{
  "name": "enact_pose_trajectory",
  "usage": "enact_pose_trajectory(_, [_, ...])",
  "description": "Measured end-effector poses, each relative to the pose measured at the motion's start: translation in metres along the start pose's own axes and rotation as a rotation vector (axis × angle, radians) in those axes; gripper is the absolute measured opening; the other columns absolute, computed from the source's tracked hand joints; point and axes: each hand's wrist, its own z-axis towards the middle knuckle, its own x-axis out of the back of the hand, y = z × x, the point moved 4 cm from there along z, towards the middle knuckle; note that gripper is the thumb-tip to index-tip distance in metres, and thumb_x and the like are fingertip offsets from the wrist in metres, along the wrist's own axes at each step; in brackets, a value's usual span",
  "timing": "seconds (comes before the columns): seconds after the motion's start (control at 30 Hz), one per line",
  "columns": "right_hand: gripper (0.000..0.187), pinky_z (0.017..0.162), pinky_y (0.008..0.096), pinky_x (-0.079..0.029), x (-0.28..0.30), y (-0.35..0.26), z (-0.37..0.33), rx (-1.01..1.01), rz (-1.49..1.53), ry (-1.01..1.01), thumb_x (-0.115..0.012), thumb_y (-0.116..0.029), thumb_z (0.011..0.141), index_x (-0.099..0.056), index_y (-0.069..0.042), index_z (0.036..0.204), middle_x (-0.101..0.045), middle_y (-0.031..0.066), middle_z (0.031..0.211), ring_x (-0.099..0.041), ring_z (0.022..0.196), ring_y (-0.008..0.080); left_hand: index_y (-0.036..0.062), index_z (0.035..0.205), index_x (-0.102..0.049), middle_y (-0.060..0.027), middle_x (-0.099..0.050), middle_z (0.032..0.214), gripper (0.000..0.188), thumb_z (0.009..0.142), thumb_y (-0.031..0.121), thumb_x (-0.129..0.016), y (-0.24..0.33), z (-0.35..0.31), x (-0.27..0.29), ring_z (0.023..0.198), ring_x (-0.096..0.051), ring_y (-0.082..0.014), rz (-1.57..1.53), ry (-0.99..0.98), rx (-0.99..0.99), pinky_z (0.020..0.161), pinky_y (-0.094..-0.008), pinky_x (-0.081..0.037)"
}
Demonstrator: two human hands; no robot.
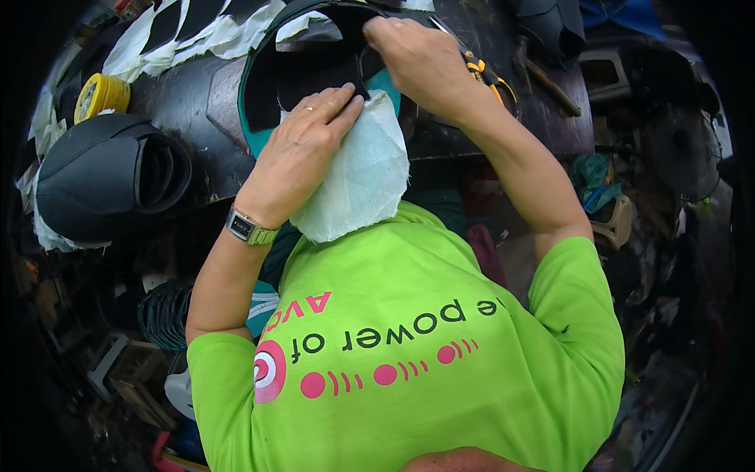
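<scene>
A black curved piece of sheet material point(314, 75) with a teal lining or edge lies at the near side of the dark table, in front of my chest. My left hand point(314, 134) rests on it with fingers stretched out flat, over the top of a whitish cloth piece point(362, 177) that hangs down toward my lap. At the upper right of the black piece, my right hand point(413, 59) is closed, its fingers curled at the material's edge. What its fingertips pinch is partly hidden. A watch is on my left wrist.
Left on the table are a rolled black piece point(110, 177) and a yellow round tub point(102, 96). White cloth strips with black shapes point(193, 35) lie behind. To the right are yellow-and-black handled scissors point(484, 75), a hammer point(550, 82) and another black piece point(550, 31).
</scene>
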Motion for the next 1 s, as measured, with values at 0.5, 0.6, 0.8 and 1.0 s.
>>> enact_pose_trajectory(0.5, [0.029, 0.064, 0.0364, -0.053, 0.032, -0.053, -0.051, -0.137, 0.125, 0.079, -0.085, -0.028, 0.079, -0.068, -0.005, 0.085, -0.067, 0.0075, 0.086, -0.068, 0.075, 0.0259, 0.0069, 0.139, -0.056, -0.0159, -0.055, 0.143, 0.062, 0.078, -0.004, -0.067, -0.023, 0.026, 0.008, 0.120, -0.063, -0.0354, -0.202, -0.071, 0.025, 0.102, -0.0424, -0.053])
enact_pose_trajectory(0.6, [0.033, 0.069, 0.0400, -0.055, 0.016, -0.051, -0.051, -0.307, 0.036, -0.028, -0.084, -0.033, 0.077, -0.069, -0.005, 0.084, -0.068, 0.0114, 0.086, -0.070, 0.080, 0.0292, 0.0063, 0.136, -0.059, -0.0156, -0.058, 0.140, 0.057, 0.080, -0.004, -0.066, -0.023, 0.026, 0.007, 0.120, -0.063, -0.0353, -0.182, -0.040, 0.005, 0.101, -0.0422, -0.053])
enact_pose_trajectory(0.8, [0.021, 0.066, 0.0415, -0.057, 0.001, -0.048, -0.045, -0.430, -0.016, -0.080, -0.076, -0.024, 0.082, -0.069, -0.005, 0.083, -0.071, 0.0139, 0.082, -0.073, 0.075, 0.0317, 0.0069, 0.133, -0.061, -0.0146, -0.061, 0.137, 0.050, 0.084, -0.001, -0.066, -0.021, 0.024, 0.004, 0.120, -0.063, -0.0341, -0.172, -0.007, -0.002, 0.102, -0.0428, -0.052])
enact_pose_trajectory(1.0, [0.015, 0.066, 0.0428, -0.057, 0.005, -0.038, -0.040, -0.494, 0.160, -0.059, -0.071, -0.018, 0.082, -0.071, -0.005, 0.089, -0.070, 0.0135, 0.076, -0.071, 0.072, 0.0331, 0.0079, 0.132, -0.063, -0.0137, -0.061, 0.137, 0.048, 0.085, -0.001, -0.067, -0.022, 0.022, 0.000, 0.121, -0.063, -0.0332, -0.133, -0.020, 0.005, 0.103, -0.0428, -0.051])
